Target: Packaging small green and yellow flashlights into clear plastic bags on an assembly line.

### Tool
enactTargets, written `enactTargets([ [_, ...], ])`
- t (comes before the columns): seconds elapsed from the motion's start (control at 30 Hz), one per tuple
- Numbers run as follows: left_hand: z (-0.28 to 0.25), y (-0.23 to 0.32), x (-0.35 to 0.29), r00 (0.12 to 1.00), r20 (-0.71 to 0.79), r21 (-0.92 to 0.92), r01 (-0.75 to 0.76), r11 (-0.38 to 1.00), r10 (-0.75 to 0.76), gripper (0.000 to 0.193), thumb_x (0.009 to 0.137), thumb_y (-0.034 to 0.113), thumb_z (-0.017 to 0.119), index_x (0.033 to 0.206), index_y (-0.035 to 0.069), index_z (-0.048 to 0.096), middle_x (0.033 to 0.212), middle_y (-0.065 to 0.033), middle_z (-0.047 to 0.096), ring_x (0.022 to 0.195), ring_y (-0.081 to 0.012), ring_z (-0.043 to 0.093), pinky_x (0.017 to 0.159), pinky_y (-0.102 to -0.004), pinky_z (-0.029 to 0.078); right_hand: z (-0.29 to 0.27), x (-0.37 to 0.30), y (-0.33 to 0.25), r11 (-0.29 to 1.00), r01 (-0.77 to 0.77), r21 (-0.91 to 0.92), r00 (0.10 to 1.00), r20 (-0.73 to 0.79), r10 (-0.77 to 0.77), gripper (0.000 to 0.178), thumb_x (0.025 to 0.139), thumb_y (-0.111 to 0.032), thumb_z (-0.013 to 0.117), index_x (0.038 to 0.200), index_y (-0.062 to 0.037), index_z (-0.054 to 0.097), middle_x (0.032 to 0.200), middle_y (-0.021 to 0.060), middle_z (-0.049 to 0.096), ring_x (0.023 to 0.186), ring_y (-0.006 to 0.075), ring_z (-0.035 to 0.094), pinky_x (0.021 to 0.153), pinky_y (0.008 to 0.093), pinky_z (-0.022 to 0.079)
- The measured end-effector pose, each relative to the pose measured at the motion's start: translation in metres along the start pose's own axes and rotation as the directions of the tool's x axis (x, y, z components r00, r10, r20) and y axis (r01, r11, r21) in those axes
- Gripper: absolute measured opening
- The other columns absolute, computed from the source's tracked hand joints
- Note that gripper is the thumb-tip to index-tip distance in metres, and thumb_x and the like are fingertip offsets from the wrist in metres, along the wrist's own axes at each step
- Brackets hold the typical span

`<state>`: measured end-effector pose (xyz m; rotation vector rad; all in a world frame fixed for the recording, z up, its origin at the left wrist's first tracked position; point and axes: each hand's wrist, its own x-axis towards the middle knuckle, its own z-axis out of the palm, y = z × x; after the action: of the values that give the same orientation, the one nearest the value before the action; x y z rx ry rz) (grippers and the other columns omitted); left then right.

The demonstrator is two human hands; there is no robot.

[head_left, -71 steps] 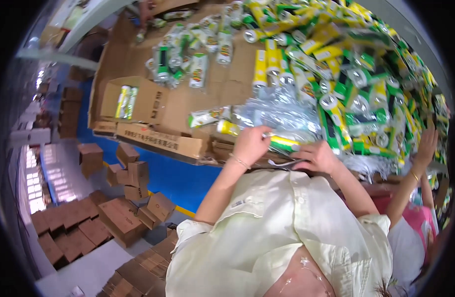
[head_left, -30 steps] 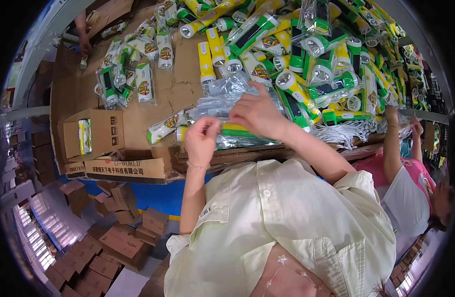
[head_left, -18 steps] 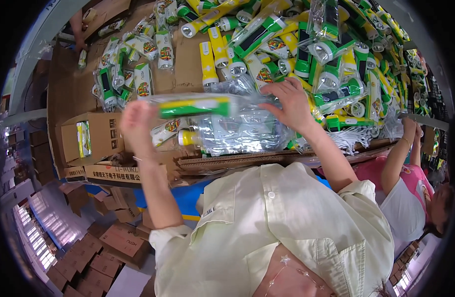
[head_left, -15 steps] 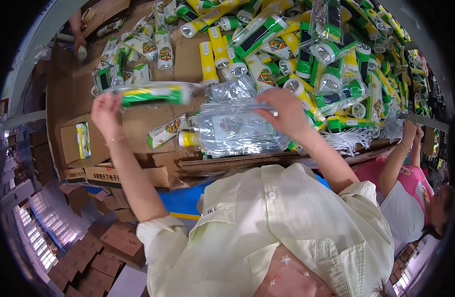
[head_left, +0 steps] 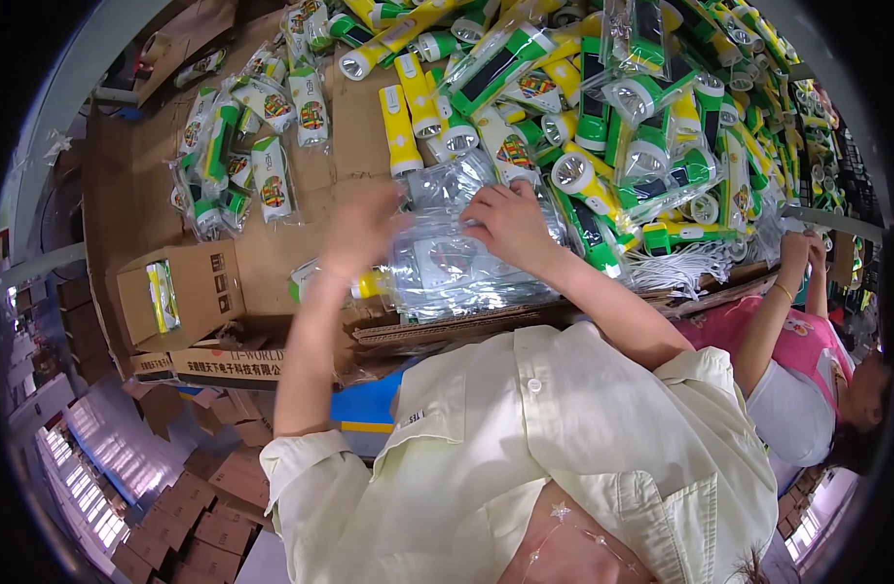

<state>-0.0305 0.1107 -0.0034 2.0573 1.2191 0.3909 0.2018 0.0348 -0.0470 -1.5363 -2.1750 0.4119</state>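
Clear plastic bags lie in a stack on the cardboard in front of me. My right hand rests on the upper part of the stack, fingers bent and slightly apart, the fingertips touching the plastic. Smeared by motion, my left hand is at the left edge of the bags; its fingers cannot be made out. Below it a yellow flashlight sticks out beside the stack. A bagged flashlight with green and yellow colouring lies on the pile of bagged flashlights at the left.
Loose green and yellow flashlights are heaped at the right, with a bundle of white cords near the front edge. An open carton stands front left. At the right a co-worker in pink has both hands raised.
My left hand has let go of the bagged flashlight at the left pile and moved right to the bags. My right hand has slid left over the stack. Another person's hand has left the far left.
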Motion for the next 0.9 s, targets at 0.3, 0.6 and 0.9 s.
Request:
enactTargets([
  [0.3, 0.074, 0.043, -0.022, 0.997, -0.048, 0.401, -0.038, 0.915, 0.063, 0.041, 0.061, 0.017, 0.075, 0.100, 0.013, 0.061, 0.103, -0.0024, 0.057, 0.102, -0.0245, 0.050, 0.085, -0.0412, 0.036, -0.006, -0.002, -0.009, 0.987, 0.080, -0.138, 0.987, -0.130, -0.098, 0.013, 0.071, -0.021, 0.070, 0.077, -0.0142, 0.061, 0.081, -0.0017, 0.060, 0.086, 0.0165, 0.058, 0.086, 0.0386, 0.036],
  [0.6, 0.071, 0.073, -0.046, 0.991, -0.028, 0.062, 0.131, 0.989, -0.130, 0.020, 0.071, 0.016, 0.070, 0.088, 0.008, 0.064, 0.095, -0.0082, 0.062, 0.099, -0.0300, 0.054, 0.081, -0.0454, 0.041, -0.032, -0.026, -0.016, 0.934, 0.208, 0.290, 0.952, -0.279, -0.125, 0.008, 0.073, -0.017, 0.067, 0.078, -0.0133, 0.064, 0.074, 0.0006, 0.061, 0.068, 0.0229, 0.061, 0.058, 0.0334, 0.049],
  [0.9, 0.047, 0.108, -0.057, 0.960, -0.120, 0.245, -0.219, 0.944, 0.254, 0.043, 0.069, 0.023, 0.077, 0.105, 0.004, 0.065, 0.101, -0.0161, 0.065, 0.097, -0.0271, 0.060, 0.082, -0.0349, 0.047, -0.075, -0.033, -0.016, 0.932, 0.161, 0.326, 0.985, -0.114, -0.130, 0.007, 0.074, -0.012, 0.069, 0.080, -0.0108, 0.066, 0.077, 0.0020, 0.064, 0.068, 0.0225, 0.062, 0.058, 0.0322, 0.048],
])
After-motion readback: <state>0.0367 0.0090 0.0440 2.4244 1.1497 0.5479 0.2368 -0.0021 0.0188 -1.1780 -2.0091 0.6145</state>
